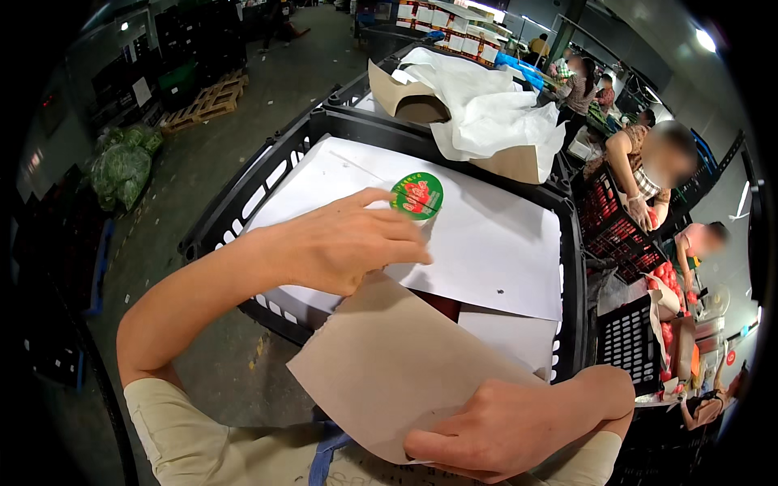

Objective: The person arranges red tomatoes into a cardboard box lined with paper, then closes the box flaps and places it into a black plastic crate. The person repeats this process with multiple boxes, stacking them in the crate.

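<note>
My right hand [492, 431] grips the lower edge of a brown paper sheet [389, 358], which slants across the front of a black plastic crate [574, 291]. White paper [480, 249] covers most of what is inside the crate; a small dark red patch [444, 305] shows under its near edge. Over that paper is my left hand [364, 243], slightly blurred, its fingertips beside a round green label [417, 195] with red print. The sheet's upper corner lies by the left hand's underside. Its thumb is hidden, so I cannot tell whether it pinches anything.
Crumpled white and brown paper [486, 109] lies on a second crate behind. At right, a co-worker [644, 158] leans over a crate of red produce [614, 219]. A wooden pallet [209, 100] and a bagged green bundle [123, 167] stand on the floor at left.
</note>
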{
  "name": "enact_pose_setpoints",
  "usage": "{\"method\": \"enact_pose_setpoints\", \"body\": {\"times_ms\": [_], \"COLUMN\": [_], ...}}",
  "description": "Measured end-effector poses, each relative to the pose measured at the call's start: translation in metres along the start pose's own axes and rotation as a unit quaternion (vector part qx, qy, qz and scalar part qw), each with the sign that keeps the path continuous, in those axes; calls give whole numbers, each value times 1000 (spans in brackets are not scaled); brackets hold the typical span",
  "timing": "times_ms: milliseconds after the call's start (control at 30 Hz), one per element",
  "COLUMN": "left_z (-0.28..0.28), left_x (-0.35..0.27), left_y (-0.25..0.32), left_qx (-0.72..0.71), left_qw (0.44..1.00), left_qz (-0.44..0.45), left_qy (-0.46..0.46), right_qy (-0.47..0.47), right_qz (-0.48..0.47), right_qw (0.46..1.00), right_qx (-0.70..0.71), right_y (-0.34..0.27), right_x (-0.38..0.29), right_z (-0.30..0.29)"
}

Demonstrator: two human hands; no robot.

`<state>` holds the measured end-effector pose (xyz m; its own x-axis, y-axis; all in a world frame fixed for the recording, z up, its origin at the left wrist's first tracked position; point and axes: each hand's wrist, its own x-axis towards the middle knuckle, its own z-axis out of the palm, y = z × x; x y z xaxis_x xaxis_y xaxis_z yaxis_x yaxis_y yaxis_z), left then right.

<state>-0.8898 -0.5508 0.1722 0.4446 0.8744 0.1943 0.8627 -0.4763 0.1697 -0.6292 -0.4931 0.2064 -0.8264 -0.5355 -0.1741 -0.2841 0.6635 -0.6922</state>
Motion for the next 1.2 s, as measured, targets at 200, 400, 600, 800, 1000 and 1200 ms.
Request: {"method": "enact_pose_setpoints", "body": {"times_ms": [200, 400, 600, 800, 1000, 1200], "left_z": [7, 35, 43, 35, 26, 21], "left_x": [6, 57, 87, 78, 78, 76], "left_y": [-2, -2, -7, -15, -13, -15], "left_qx": [-99, 94, 237, 224, 170, 148], "left_qw": [992, 949, 915, 914, 917, 921], "left_qz": [-82, -300, -327, -304, -317, -299], "left_qy": [17, 22, -7, 146, 174, 202], "right_qy": [-32, -63, -25, 27, 78, 218], "right_qz": [-33, -102, -124, -145, -169, -61], "right_qw": [998, 991, 991, 983, 981, 974], "right_qx": [-40, -52, -55, -107, -49, -23], "right_y": [4, 23, 32, 39, 43, 56], "right_x": [-6, -6, -15, -14, -19, -38], "right_z": [7, 2, -5, 11, 8, -16]}}
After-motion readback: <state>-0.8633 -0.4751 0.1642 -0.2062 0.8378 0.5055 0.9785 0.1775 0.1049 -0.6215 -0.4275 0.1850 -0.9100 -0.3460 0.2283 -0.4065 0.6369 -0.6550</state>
